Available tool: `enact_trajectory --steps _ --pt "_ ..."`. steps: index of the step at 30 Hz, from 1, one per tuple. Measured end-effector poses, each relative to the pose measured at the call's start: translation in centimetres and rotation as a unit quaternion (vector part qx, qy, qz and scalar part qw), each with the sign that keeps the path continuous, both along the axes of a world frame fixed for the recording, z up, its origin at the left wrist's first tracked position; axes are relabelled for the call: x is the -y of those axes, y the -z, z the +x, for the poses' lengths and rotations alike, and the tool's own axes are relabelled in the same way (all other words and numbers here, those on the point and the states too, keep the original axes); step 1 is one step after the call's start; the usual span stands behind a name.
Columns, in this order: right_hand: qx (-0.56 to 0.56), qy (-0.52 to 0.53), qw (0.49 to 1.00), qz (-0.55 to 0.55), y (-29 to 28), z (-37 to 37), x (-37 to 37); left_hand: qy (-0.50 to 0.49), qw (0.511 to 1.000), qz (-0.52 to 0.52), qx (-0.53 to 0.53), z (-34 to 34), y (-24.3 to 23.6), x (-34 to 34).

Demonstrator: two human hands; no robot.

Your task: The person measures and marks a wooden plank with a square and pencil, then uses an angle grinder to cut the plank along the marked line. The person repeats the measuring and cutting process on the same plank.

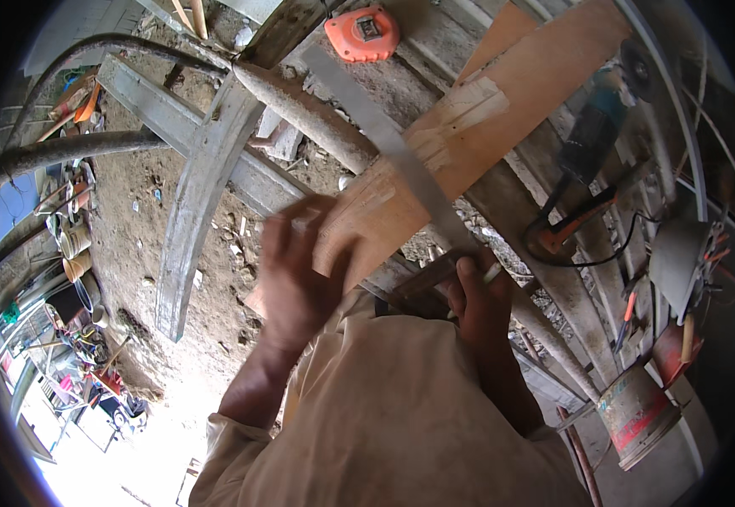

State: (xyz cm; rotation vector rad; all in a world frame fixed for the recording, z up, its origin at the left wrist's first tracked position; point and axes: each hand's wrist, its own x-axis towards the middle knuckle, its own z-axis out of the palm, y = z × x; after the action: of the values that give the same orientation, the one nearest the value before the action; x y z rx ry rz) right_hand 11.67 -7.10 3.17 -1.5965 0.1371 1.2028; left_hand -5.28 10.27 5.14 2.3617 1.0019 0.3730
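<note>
My right hand (479,296) grips the stock of a try square (388,139), along with a thin pale stick. The square's long metal blade lies slantwise across a reddish-brown wooden board (545,72). My left hand (300,266), slightly blurred, is at the board's near left end with its fingers spread and nothing held in them. An orange tape measure (364,34) lies beyond the board, near the blade's far tip.
Long pale beams and poles (300,114) cross beneath the board above rubble-strewn ground. To the right are a teal angle grinder (594,135), an orange-and-black tool handle (583,220) and a dirty bucket (638,414). Assorted clutter (88,363) lines the far left.
</note>
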Motion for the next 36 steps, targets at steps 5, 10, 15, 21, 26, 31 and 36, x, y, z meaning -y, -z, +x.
enact_trajectory --steps 5,10,15,21,26,31,36 --pt "-0.058 -0.078 0.995 -0.024 0.8 -2.4 -0.6 -0.078 0.941 -0.327 -0.042 -2.2 2.5 -2.5" --pt "-0.017 -0.109 0.994 -0.016 2.5 -3.9 -0.5 -0.068 0.936 -0.343 -0.037 -2.0 2.7 0.4" --pt "-0.019 -0.099 0.994 -0.038 2.5 -2.8 0.6 -0.093 0.923 -0.372 0.021 -2.0 2.6 1.1" --pt "0.003 -0.087 0.995 -0.051 2.5 -2.6 1.2 -0.084 0.801 -0.584 0.103 -3.9 3.1 -1.8" --pt "-0.005 -0.075 0.995 -0.072 2.2 -2.9 0.2 -0.033 0.727 -0.649 0.222 -5.0 5.3 -2.6" --pt "-0.010 -0.048 0.998 -0.028 2.8 -3.1 -0.5 0.059 0.825 -0.537 0.166 -4.9 5.9 -3.0" --pt "-0.057 0.001 0.998 0.027 4.4 -3.4 0.3 -0.030 0.759 -0.649 0.039 -1.4 3.5 -2.8"
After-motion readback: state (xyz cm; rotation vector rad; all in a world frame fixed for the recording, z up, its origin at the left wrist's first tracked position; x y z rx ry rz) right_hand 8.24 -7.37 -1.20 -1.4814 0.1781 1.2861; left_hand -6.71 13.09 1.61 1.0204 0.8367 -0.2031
